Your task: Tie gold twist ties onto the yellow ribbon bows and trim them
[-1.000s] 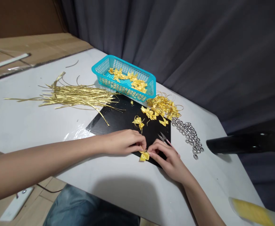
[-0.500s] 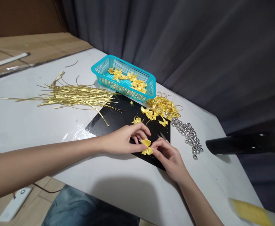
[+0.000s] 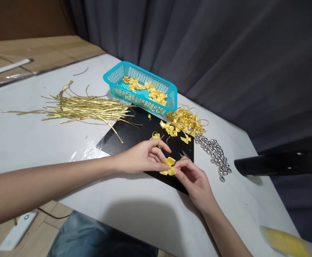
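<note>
A yellow ribbon bow is held just over the front part of a black mat. My left hand pinches its left side between thumb and a finger, other fingers curled loosely. From the right, my right hand grips the bow's right edge with thumb and index finger. Scissor tips show behind my right hand; the rest is hidden. Loose yellow bows lie on the mat, and another with a gold loop sits behind my left hand.
A turquoise basket holds yellow bows. Gold strands lie left of it, a heap of looped bows and silver beads to its right. A black cylindrical object juts in from the right; a yellow roll-like object is at lower right.
The held bow has shifted slightly to the right and turned a little between my fingers. Both hands keep their pinch.
</note>
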`<state>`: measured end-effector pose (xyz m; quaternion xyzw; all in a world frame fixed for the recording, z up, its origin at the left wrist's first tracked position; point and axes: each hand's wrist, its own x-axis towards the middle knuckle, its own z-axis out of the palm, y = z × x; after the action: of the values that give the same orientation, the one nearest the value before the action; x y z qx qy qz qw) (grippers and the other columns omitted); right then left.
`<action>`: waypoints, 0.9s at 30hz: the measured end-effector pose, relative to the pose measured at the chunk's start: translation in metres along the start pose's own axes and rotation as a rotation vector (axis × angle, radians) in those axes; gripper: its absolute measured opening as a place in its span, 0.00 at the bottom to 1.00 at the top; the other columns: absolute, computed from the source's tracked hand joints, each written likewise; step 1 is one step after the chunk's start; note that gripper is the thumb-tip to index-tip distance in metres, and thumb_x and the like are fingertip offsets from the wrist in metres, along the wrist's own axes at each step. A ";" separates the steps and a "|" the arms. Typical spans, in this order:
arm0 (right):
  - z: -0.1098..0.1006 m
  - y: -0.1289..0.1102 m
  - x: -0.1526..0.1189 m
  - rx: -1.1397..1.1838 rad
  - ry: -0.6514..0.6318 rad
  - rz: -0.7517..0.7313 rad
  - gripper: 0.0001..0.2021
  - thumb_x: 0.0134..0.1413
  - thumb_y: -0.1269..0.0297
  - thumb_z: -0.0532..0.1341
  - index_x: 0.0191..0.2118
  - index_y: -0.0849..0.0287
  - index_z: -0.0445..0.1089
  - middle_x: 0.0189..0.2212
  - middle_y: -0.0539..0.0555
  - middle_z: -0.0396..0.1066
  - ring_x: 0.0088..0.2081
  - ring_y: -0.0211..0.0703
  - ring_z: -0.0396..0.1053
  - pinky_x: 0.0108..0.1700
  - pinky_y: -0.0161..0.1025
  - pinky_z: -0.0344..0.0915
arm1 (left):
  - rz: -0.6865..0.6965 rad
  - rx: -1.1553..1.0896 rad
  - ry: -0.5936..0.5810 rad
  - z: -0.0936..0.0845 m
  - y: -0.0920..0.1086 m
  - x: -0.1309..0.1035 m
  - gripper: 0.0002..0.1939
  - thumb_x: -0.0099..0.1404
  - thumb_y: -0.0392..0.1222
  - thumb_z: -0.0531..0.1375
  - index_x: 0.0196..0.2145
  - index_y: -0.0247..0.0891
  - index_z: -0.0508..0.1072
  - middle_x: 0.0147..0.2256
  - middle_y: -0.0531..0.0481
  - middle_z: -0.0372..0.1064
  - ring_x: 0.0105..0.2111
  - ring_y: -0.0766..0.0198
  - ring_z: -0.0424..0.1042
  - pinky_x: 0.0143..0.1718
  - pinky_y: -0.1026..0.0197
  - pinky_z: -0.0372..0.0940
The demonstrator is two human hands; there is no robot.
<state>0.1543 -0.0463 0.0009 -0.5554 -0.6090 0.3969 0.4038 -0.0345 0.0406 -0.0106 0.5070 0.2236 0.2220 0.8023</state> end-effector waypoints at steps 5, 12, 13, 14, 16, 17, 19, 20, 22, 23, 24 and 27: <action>0.000 -0.001 0.000 0.027 -0.004 0.000 0.09 0.59 0.56 0.62 0.33 0.55 0.70 0.27 0.49 0.63 0.30 0.39 0.63 0.33 0.35 0.62 | -0.003 -0.041 -0.021 0.000 -0.001 0.000 0.20 0.54 0.32 0.68 0.43 0.35 0.66 0.31 0.54 0.71 0.30 0.69 0.74 0.37 0.63 0.66; -0.001 -0.002 -0.001 0.045 -0.019 0.015 0.12 0.58 0.53 0.62 0.31 0.55 0.69 0.27 0.49 0.62 0.29 0.40 0.63 0.31 0.36 0.62 | -0.028 -0.139 -0.098 -0.001 0.001 0.000 0.21 0.52 0.34 0.70 0.42 0.36 0.67 0.32 0.53 0.72 0.32 0.66 0.75 0.39 0.60 0.67; -0.001 -0.002 -0.002 0.050 -0.019 0.014 0.12 0.58 0.53 0.62 0.31 0.55 0.69 0.26 0.49 0.62 0.29 0.40 0.62 0.31 0.36 0.61 | -0.036 -0.149 -0.108 -0.001 0.001 0.000 0.21 0.52 0.34 0.70 0.42 0.36 0.67 0.32 0.53 0.72 0.32 0.66 0.75 0.39 0.60 0.67; -0.001 -0.001 -0.002 0.056 -0.022 0.015 0.12 0.57 0.53 0.62 0.31 0.55 0.69 0.26 0.49 0.62 0.28 0.40 0.62 0.31 0.35 0.61 | -0.041 -0.156 -0.115 -0.001 0.001 -0.001 0.21 0.52 0.34 0.70 0.41 0.36 0.67 0.32 0.53 0.72 0.32 0.67 0.75 0.39 0.61 0.67; 0.000 -0.001 -0.003 0.071 -0.030 0.016 0.12 0.57 0.53 0.62 0.31 0.55 0.69 0.26 0.49 0.61 0.28 0.40 0.62 0.30 0.35 0.61 | -0.047 -0.164 -0.118 -0.001 0.001 -0.001 0.20 0.52 0.34 0.69 0.41 0.36 0.68 0.32 0.53 0.72 0.32 0.67 0.75 0.39 0.62 0.67; 0.000 -0.001 -0.003 0.081 -0.035 0.014 0.11 0.57 0.54 0.62 0.31 0.55 0.69 0.26 0.49 0.61 0.28 0.39 0.62 0.30 0.35 0.61 | -0.049 -0.165 -0.117 -0.001 0.001 -0.001 0.20 0.52 0.34 0.70 0.40 0.36 0.67 0.32 0.53 0.72 0.32 0.67 0.75 0.38 0.62 0.67; 0.001 -0.001 -0.003 0.100 -0.039 0.007 0.10 0.58 0.55 0.63 0.31 0.55 0.70 0.26 0.49 0.62 0.29 0.39 0.62 0.31 0.35 0.60 | -0.051 -0.167 -0.117 0.000 0.001 -0.001 0.20 0.52 0.33 0.70 0.40 0.36 0.67 0.31 0.53 0.72 0.31 0.68 0.74 0.37 0.63 0.67; 0.001 -0.002 -0.003 0.106 -0.037 0.002 0.10 0.58 0.56 0.63 0.31 0.55 0.70 0.26 0.49 0.62 0.29 0.39 0.62 0.31 0.35 0.60 | -0.052 -0.167 -0.117 0.000 0.000 -0.001 0.20 0.52 0.33 0.70 0.40 0.36 0.67 0.31 0.53 0.72 0.31 0.68 0.74 0.37 0.63 0.67; 0.002 -0.003 -0.003 0.109 -0.030 -0.005 0.09 0.58 0.57 0.63 0.31 0.55 0.71 0.26 0.48 0.62 0.28 0.38 0.61 0.31 0.34 0.60 | -0.054 -0.169 -0.117 0.000 0.000 -0.001 0.19 0.52 0.33 0.69 0.40 0.35 0.67 0.31 0.53 0.72 0.31 0.68 0.74 0.37 0.63 0.67; 0.002 -0.003 -0.002 0.105 -0.024 -0.008 0.09 0.58 0.57 0.63 0.31 0.55 0.71 0.26 0.48 0.62 0.28 0.38 0.61 0.30 0.34 0.60 | -0.058 -0.171 -0.115 0.000 -0.001 0.000 0.19 0.52 0.32 0.69 0.40 0.35 0.67 0.31 0.53 0.72 0.31 0.68 0.74 0.37 0.63 0.67; 0.002 -0.004 -0.002 0.100 -0.019 -0.013 0.09 0.58 0.57 0.63 0.31 0.55 0.71 0.26 0.48 0.62 0.28 0.38 0.61 0.30 0.34 0.60 | -0.062 -0.173 -0.111 0.000 -0.001 0.000 0.19 0.51 0.32 0.69 0.39 0.35 0.67 0.31 0.53 0.72 0.31 0.68 0.74 0.37 0.63 0.67; 0.001 -0.005 -0.002 0.084 -0.008 -0.034 0.08 0.58 0.58 0.63 0.31 0.54 0.72 0.26 0.49 0.63 0.29 0.39 0.62 0.31 0.34 0.60 | -0.074 -0.181 -0.103 -0.001 0.000 0.000 0.20 0.51 0.32 0.70 0.39 0.35 0.67 0.31 0.53 0.72 0.31 0.69 0.74 0.37 0.64 0.67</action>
<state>0.1519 -0.0485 0.0048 -0.5259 -0.6030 0.4174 0.4309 -0.0347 0.0412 -0.0106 0.4344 0.1796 0.1853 0.8630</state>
